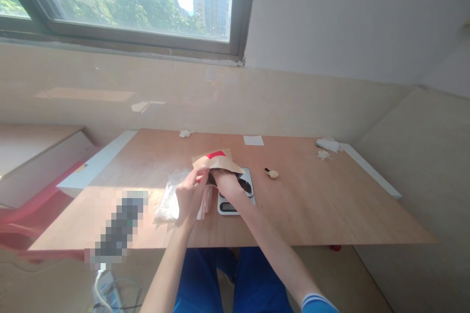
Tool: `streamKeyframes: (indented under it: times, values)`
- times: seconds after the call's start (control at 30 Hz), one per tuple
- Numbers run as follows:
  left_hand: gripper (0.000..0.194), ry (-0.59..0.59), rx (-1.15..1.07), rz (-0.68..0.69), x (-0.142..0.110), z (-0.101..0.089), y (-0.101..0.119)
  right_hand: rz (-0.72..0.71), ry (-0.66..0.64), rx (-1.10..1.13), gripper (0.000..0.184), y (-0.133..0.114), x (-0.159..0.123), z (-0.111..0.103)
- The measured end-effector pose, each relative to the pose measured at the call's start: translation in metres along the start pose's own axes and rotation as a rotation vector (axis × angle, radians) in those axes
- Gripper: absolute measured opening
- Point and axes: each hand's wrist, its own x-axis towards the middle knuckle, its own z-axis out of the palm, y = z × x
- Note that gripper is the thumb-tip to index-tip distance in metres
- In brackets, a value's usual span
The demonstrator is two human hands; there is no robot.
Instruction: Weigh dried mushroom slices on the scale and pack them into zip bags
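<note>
A kraft paper bag (pixel 216 160) with a red patch is raised above a digital kitchen scale (pixel 230 207). My left hand (pixel 191 193) pinches the bag's near edge, beside a resealable plastic bag with a red strip (pixel 204 203). My right hand (pixel 228 184) pushes under the paper flap, its fingers hidden inside the bag. Something dark (pixel 245 185) lies on the scale's far end, partly behind my right wrist. To the left of my left hand lies a crumpled clear plastic bag (pixel 168 200).
The wooden table (pixel 319 210) also holds a small brush (pixel 272 173), a white paper sheet (pixel 253 140) and white tissue scraps (pixel 326 145). A pixelated blurred object (pixel 117 225) covers its near left part. A window (pixel 139 2) and wall stand behind it; my blue-trousered legs (pixel 235 281) are below.
</note>
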Motion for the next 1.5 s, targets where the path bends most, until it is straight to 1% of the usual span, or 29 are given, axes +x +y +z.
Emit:
streamKeyframes:
  times: [0.07,0.17,0.27,0.37,0.43,0.53,0.63,0.7,0.77,0.83,0.93,0.97,1.07,1.2,1.33,1.37,1.43,1.5]
  values:
    - [0.024,0.0,0.013,-0.017,0.001,0.0,0.0,0.035,-0.061,-0.068,0.031,-0.002,0.002,0.001]
    - [0.024,-0.001,0.016,-0.037,0.004,0.0,0.0,-0.016,-0.099,-0.133,0.033,-0.001,-0.002,-0.002]
    - [0.023,-0.014,-0.003,-0.03,0.006,0.0,0.002,-0.099,-0.098,-0.199,0.037,0.004,-0.008,-0.011]
    - [0.025,-0.011,-0.004,-0.015,0.008,0.0,0.004,-0.111,-0.079,-0.189,0.039,0.011,-0.014,-0.019]
    - [0.027,0.001,0.007,-0.02,0.01,0.001,0.007,-0.12,-0.055,-0.139,0.037,0.015,-0.017,-0.021]
    - [0.027,0.001,0.01,-0.042,0.013,0.002,0.01,-0.14,0.021,-0.067,0.031,0.019,-0.024,-0.021]
    - [0.026,0.0,-0.002,-0.048,0.015,0.003,0.012,-0.126,0.086,-0.071,0.026,0.019,-0.031,-0.02]
    - [0.026,0.008,-0.003,-0.04,0.015,0.003,0.011,-0.122,0.127,-0.071,0.026,0.02,-0.037,-0.02]
    - [0.027,0.012,-0.001,-0.035,0.016,0.002,0.009,-0.119,0.202,-0.023,0.027,0.02,-0.042,-0.019]
    - [0.027,0.003,-0.011,-0.038,0.016,0.001,0.007,-0.103,0.317,0.098,0.027,0.02,-0.046,-0.019]
    - [0.026,-0.005,-0.023,-0.039,0.017,0.0,0.006,-0.059,0.472,0.395,0.025,0.02,-0.05,-0.022]
    - [0.026,-0.001,-0.02,-0.037,0.017,0.0,0.006,-0.036,0.499,0.509,0.023,0.02,-0.051,-0.023]
    - [0.026,0.024,0.003,-0.031,0.019,0.001,0.006,0.071,0.526,0.849,0.017,0.022,-0.053,-0.025]
    - [0.025,0.07,0.027,-0.019,0.026,0.003,0.007,0.264,0.549,1.246,0.023,0.034,-0.052,-0.022]
    - [0.022,0.113,0.087,-0.01,0.038,0.005,0.008,0.441,0.532,1.471,0.033,0.059,-0.048,-0.009]
    - [0.021,0.125,0.103,-0.006,0.042,0.005,0.008,0.471,0.503,1.511,0.035,0.067,-0.048,-0.005]
    - [0.019,0.15,0.125,-0.001,0.051,0.006,0.008,0.519,0.388,1.567,0.037,0.084,-0.046,0.0]
    - [0.019,0.175,0.127,-0.003,0.061,0.007,0.009,0.55,0.224,1.559,0.039,0.102,-0.043,0.003]
